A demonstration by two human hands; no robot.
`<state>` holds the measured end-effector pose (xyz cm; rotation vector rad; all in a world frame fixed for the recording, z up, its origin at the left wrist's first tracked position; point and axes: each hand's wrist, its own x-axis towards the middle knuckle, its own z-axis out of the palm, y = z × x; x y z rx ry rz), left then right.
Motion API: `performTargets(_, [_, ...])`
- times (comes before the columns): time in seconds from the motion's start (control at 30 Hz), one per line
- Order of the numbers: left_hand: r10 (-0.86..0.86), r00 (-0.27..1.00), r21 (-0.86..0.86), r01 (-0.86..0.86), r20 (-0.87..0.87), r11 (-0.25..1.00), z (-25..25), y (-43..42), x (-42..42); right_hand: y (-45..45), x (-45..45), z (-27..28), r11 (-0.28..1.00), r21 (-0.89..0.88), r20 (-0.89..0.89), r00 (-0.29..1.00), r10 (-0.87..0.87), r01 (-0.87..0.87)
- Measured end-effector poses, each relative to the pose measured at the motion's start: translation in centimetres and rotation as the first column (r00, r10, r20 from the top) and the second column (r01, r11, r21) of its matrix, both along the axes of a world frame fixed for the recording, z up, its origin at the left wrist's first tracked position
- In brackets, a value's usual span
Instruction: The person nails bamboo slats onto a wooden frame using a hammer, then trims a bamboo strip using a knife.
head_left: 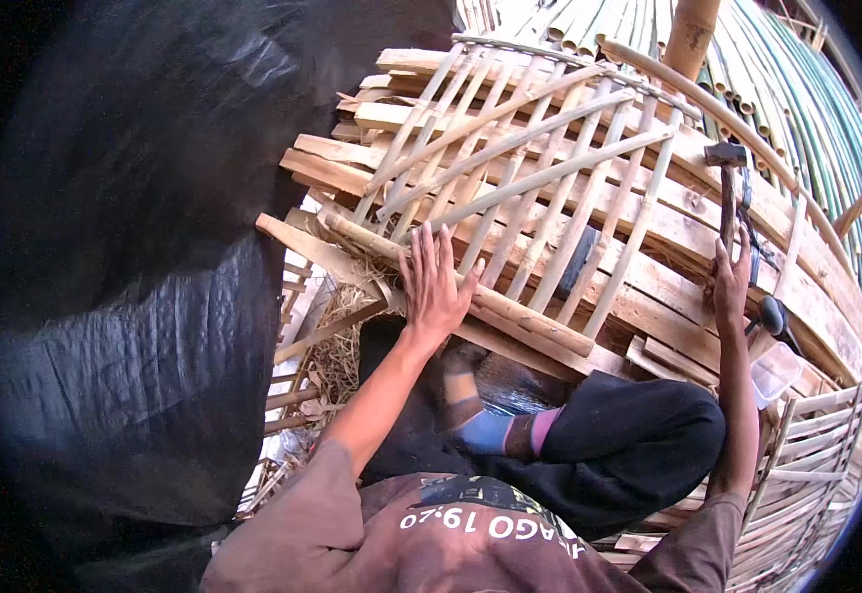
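Note:
In front of me lies a bamboo frame of several upright slats (pixel 551 168) set into a thicker bamboo rail (pixel 534 318), with slanted bamboo strips (pixel 559 178) across them. My left hand (pixel 436 289) rests on the rail near its left part, palm down with the fingers stretched out. Off to the right, my right hand (pixel 728 274) grips the lower handle of a hammer (pixel 727 183). The metal head points away from me and lies close to the wooden planks. Part of the handle is hidden by the fingers.
Stacked wooden planks (pixel 673 242) support the frame. A clear plastic container (pixel 776 374) and a dark rounded object (pixel 772 315) are at right, near a slatted bamboo panel (pixel 816 445). Black sheeting (pixel 134 326) hangs at left; bamboo poles (pixel 796 79) lie at the back.

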<state>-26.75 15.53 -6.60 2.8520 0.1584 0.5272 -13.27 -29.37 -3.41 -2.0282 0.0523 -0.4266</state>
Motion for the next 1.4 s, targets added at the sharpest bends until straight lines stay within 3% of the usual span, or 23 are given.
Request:
performTargets(0.13, [0.044, 0.997, -0.002, -0.044, -0.061, 0.999, -0.5, 0.7, 0.9, -0.1, 0.2, 0.2, 1.000, -0.015, 0.002, 1.000, 0.003, -0.003])
performTargets(0.2, [0.047, 0.999, 0.011, -0.047, -0.028, 0.999, -1.2, 1.0, 0.6, 0.2, -0.2, 1.0, 0.999, 0.049, -0.082, 0.997, 0.010, -0.006])
performTargets(0.27, [-0.003, 1.000, -0.087, 0.004, 0.010, 0.996, -1.4, 1.1, 0.3, -1.3, 0.0, -1.1, 0.995, 0.085, -0.026, 0.999, 0.048, -0.046])
performTargets(0.4, [-0.028, 0.991, -0.155, 0.049, 0.130, 0.987, -2.3, 2.9, 0.6, -0.4, -0.2, 0.5, 1.000, 0.000, -0.065, 0.998, -0.002, 0.002])
performTargets(0.53, [0.026, 0.995, -0.016, -0.025, 0.095, 1.000, -1.8, 3.6, -1.5, -0.1, -0.5, 0.7, 1.000, 0.022, -0.089, 0.996, -0.007, 0.009])
performTargets(0.6, [0.018, 0.994, -0.065, -0.012, 0.105, 0.998, -1.9, 3.6, -2.4, -0.2, -0.4, 0.6, 0.999, 0.038, -0.085, 0.996, 0.022, -0.019])
performTargets(0.63, [0.026, 0.995, -0.080, -0.018, 0.100, 0.997, -2.1, 3.7, -2.9, 0.8, -1.3, 2.1, 0.992, 0.125, -0.185, 0.982, 0.029, -0.006])
performTargets(0.67, [0.034, 0.995, -0.093, -0.025, 0.094, 0.995, -2.3, 3.8, -3.4, -0.9, -0.3, 0.2, 0.992, 0.123, -0.188, 0.982, 0.021, 0.002])
performTargets(0.7, [0.027, 0.996, -0.095, -0.019, 0.090, 0.995, -2.5, 3.7, -4.0, -3.7, 1.6, -3.0, 0.999, -0.030, -0.079, 0.997, 0.021, -0.024])
performTargets(0.8, [0.025, 0.993, -0.136, -0.009, 0.116, 0.991, -2.5, 3.6, -5.6, -3.7, 1.4, -3.3, 0.983, -0.183, 0.023, 0.999, 0.041, -0.036])
performTargets(0.87, [0.009, 0.989, -0.150, 0.014, 0.150, 0.989, -3.1, 4.2, -6.3, -1.3, 0.2, -1.1, 0.999, 0.037, -0.030, 0.999, 0.041, -0.040])
performTargets(0.93, [0.000, 0.967, -0.253, 0.066, 0.254, 0.965, -3.4, 4.5, -6.8, -2.2, 1.0, -2.2, 0.998, -0.058, -0.011, 0.999, 0.032, -0.033])
performTargets(0.97, [0.000, 0.974, -0.234, 0.055, 0.227, 0.971, -3.5, 4.6, -7.2, -2.5, 1.5, -2.7, 0.984, -0.176, 0.118, 0.992, 0.041, -0.020])
performTargets(1.03, [-0.003, 0.977, -0.256, 0.059, 0.215, 0.965, -4.1, 4.9, -7.8, 0.9, -1.5, 2.1, 0.996, 0.077, -0.141, 0.989, 0.045, -0.034])
performTargets(1.07, [-0.013, 0.978, -0.278, 0.072, 0.208, 0.958, -4.4, 4.9, -7.6, -0.2, -0.6, 0.7, 0.993, 0.111, -0.161, 0.985, 0.061, -0.044])
performTargets(1.2, [-0.143, 0.984, -0.333, 0.171, 0.109, 0.927, -5.1, 3.4, -10.8, 0.6, -1.7, 1.8, 0.968, -0.230, -0.206, 0.968, -0.145, 0.096])
performTargets(1.3, [-0.242, 0.968, -0.221, 0.223, -0.061, 0.949, -6.2, 2.0, -14.3, 1.8, -1.9, 2.4, 0.977, -0.196, -0.214, 0.969, -0.120, 0.078])
performTargets(1.33, [-0.262, 0.961, -0.250, 0.234, -0.085, 0.939, -6.6, 1.7, -15.3, 1.5, -1.6, 1.5, 0.969, -0.237, -0.128, 0.986, -0.106, 0.073])
performTargets(1.4, [-0.276, 0.954, -0.285, 0.235, -0.115, 0.929, -7.8, 1.7, -16.6, 1.9, -2.0, 2.0, 0.964, -0.255, -0.144, 0.983, -0.115, 0.076])
